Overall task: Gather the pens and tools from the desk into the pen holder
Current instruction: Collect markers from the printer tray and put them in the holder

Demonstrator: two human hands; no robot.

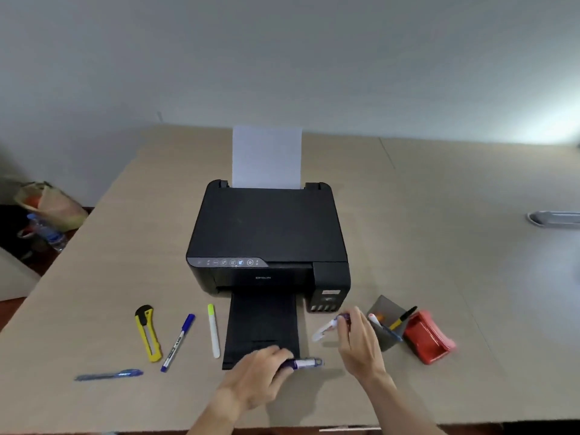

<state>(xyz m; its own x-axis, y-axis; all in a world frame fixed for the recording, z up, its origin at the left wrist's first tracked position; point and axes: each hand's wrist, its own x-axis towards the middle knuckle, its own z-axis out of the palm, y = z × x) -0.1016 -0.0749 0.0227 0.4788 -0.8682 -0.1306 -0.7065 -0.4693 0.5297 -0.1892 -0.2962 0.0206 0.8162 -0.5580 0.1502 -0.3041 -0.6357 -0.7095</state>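
Your right hand [354, 337] grips a white marker [326, 329] just left of the pen holder [384, 328], while your left hand [263, 372] holds a purple marker [303, 363] lying crosswise.

Black printer [266, 227] with upright paper sheet [266, 157], red stapler [428, 337] on desk [455, 246]

— Left of the printer [266, 233]?
— Four loose: one yellow utility knife [148, 333], one blue marker [177, 342], one highlighter [213, 330], one blue pen [110, 375].
— Right of the printer?
— One grey pen holder [385, 324] with three pens inside, one red stapler [427, 337].
— In front?
— Two purple-and-white markers, one per hand.
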